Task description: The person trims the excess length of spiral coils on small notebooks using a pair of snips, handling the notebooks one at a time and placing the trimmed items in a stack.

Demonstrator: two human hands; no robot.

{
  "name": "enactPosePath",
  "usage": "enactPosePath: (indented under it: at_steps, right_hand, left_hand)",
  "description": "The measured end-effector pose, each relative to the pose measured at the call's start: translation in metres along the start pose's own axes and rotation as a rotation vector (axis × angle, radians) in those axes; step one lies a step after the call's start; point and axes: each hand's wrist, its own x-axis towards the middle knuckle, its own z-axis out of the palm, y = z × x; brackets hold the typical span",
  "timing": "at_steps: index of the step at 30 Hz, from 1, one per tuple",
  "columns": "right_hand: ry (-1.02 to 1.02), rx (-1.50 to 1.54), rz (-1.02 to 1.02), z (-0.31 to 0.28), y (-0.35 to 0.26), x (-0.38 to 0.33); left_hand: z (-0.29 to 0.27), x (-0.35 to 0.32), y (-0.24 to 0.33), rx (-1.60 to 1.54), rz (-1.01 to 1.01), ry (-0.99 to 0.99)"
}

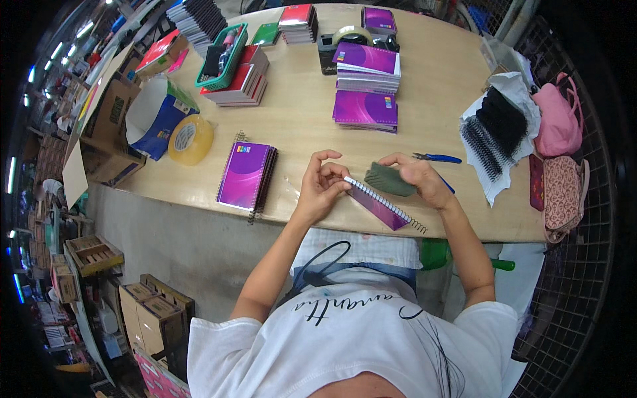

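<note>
My left hand [323, 184] pinches the upper end of a small purple notebook [375, 207] near the table's front edge. A spiral wire runs along the notebook's punched edge, and a loose length of coil [417, 227] sticks out past its lower right end. In my right hand [426, 180] is a folded dark green cloth-like piece [390, 180], held just above the notebook. Blue-handled pliers [438, 158] lie behind that hand. To the left rests a stack of purple notebooks [245, 176] with wire coils protruding at both ends.
Further back stand stacks of purple notebooks [365, 109] and a tape dispenser [326, 53]. At left are a tape roll [190, 139], a green basket [224, 56] on red books, and a cardboard box [109, 126]. Black coils [497, 126] lie on white paper beside a pink bag [556, 123].
</note>
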Motion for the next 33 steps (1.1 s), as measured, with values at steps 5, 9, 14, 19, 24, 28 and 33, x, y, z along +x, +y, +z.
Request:
enactPosePath:
  at_steps: [5,9,14,19,24,28,33]
  right_hand:
    - [0.029,-0.267,-0.064,0.000,0.016,0.009]
    - [0.060,-0.203,-0.101,0.007,0.006,0.014]
    - [0.076,-0.294,-0.091,0.000,0.011,0.016]
    - [-0.097,0.618,-0.065,0.003,-0.014,0.001]
    - [-0.076,-0.033,-0.132,0.000,-0.011,0.004]
    - [-0.104,0.512,-0.133,0.002,-0.009,-0.008]
    - [0.005,-0.349,-0.087,0.010,0.011,-0.004]
  left_hand:
    - [-0.001,0.001,0.001,-0.033,-0.012,0.002]
    - [-0.004,0.002,-0.005,-0.063,-0.025,0.011]
    - [-0.003,0.003,-0.007,-0.119,-0.046,0.019]
    - [-0.002,0.002,-0.003,-0.078,-0.048,0.010]
    - [0.001,0.004,-0.005,-0.066,-0.050,-0.019]
    - [0.001,0.003,-0.002,-0.069,-0.064,-0.033]
    - [0.005,0.004,0.003,-0.039,-0.098,-0.025]
